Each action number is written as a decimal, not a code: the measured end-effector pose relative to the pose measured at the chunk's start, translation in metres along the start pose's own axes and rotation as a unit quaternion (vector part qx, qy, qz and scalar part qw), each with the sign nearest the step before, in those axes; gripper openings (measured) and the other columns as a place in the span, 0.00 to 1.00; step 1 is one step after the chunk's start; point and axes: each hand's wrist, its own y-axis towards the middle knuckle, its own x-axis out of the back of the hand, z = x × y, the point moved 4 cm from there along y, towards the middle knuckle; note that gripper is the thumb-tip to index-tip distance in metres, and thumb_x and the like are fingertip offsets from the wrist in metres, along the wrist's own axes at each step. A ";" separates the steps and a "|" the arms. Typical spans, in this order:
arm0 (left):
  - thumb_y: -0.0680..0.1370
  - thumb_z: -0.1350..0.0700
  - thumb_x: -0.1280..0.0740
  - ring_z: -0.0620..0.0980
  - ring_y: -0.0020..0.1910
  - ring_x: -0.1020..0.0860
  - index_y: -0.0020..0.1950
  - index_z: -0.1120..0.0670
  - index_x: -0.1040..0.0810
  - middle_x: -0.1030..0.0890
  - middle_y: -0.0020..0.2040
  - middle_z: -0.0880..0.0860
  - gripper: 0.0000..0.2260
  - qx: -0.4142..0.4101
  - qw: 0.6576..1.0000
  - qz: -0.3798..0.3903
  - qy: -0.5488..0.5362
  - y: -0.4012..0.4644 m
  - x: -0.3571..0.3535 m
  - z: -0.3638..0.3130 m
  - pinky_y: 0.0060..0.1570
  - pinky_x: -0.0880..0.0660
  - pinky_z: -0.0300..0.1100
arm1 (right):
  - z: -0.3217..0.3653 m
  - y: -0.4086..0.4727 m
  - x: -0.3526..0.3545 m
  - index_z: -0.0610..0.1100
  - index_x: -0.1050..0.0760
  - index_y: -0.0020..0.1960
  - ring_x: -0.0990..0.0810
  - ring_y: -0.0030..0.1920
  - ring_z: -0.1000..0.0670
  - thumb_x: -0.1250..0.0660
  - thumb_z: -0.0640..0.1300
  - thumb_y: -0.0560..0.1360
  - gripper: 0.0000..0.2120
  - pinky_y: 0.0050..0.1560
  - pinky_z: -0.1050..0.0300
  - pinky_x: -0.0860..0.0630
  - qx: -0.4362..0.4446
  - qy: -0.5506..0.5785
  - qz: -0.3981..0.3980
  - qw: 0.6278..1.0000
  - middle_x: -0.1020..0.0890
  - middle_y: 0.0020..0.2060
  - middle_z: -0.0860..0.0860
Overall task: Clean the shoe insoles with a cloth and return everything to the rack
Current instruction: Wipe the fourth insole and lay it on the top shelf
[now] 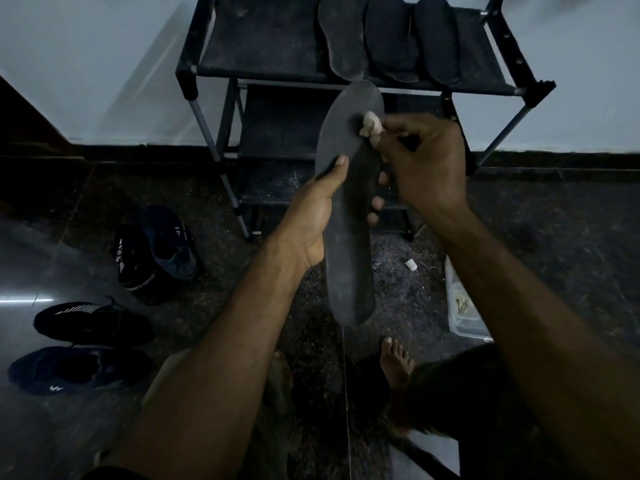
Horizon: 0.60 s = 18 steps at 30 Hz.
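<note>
Left hand: the left hand [317, 220] is clamped around the middle of a dark insole [348, 202], thumb lying on its face, fingertips curling round the far edge.
Right hand: the right hand [424, 164] is pinched shut on a small pale cloth [371, 123], pressing it against the upper right part of the insole.
Held insole: long, dark grey, held almost upright in front of the rack, toe end up, heel end hanging down between the forearms.
Rack: a black shoe rack [349, 76] stands against a pale wall, right behind the hands, with fabric shelves on a metal frame.
Top shelf: three more dark insoles [391, 39] lie side by side at the right half of the shelf, toes pointing to the wall.
Floor, left: four dark shoes [156, 251] sit on the dark polished floor [554, 237], two near the rack's foot, two nearer the person.
Floor, right: a clear plastic box [462, 306] rests beside the right forearm; its contents are too dim to tell. A small white scrap [411, 264] lies near it.
Below: the person's bare feet [396, 362] show between the arms.
</note>
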 end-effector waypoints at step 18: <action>0.84 0.50 0.46 0.46 0.29 0.26 0.57 0.61 0.24 0.18 0.43 0.54 0.17 0.004 1.000 0.023 0.019 -0.003 0.004 -0.005 0.29 0.27 0.39 | 0.009 0.003 0.007 0.41 0.18 0.52 0.18 0.39 0.62 0.30 0.37 0.76 0.05 0.40 0.68 0.23 -0.003 0.080 0.026 0.996 0.17 0.39 0.57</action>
